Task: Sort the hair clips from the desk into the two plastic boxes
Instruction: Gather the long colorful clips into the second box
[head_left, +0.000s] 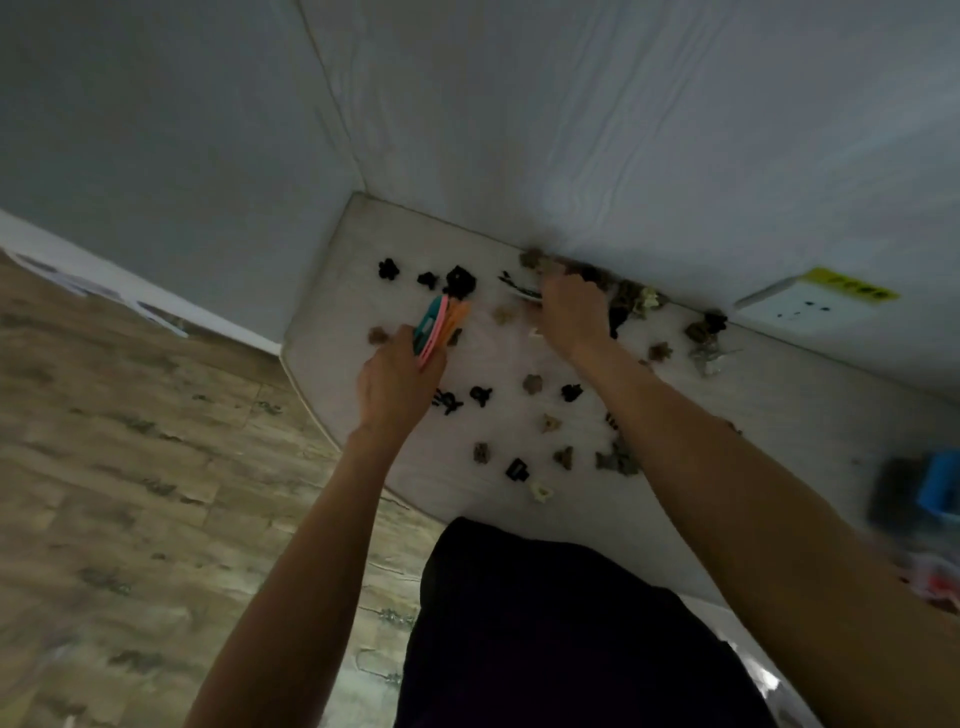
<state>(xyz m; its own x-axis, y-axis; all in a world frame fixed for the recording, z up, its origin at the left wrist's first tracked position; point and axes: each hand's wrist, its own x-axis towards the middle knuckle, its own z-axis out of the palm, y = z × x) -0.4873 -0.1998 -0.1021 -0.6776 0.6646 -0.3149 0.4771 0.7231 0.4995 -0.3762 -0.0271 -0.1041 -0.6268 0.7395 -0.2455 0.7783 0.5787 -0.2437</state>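
Note:
Several small claw hair clips, black and brown, lie scattered over the white desk. More clips are heaped along the wall at the back. My left hand grips a bunch of long flat clips, teal, pink and orange, held above the desk's left part. My right hand reaches to the back of the desk with its fingers curled round a dark long clip. No plastic box shows clearly.
The desk stands in a corner between two white walls. A wall socket with a yellow label sits at the right. A blurred blue and dark object lies at the desk's right edge. Wood-pattern floor spreads to the left.

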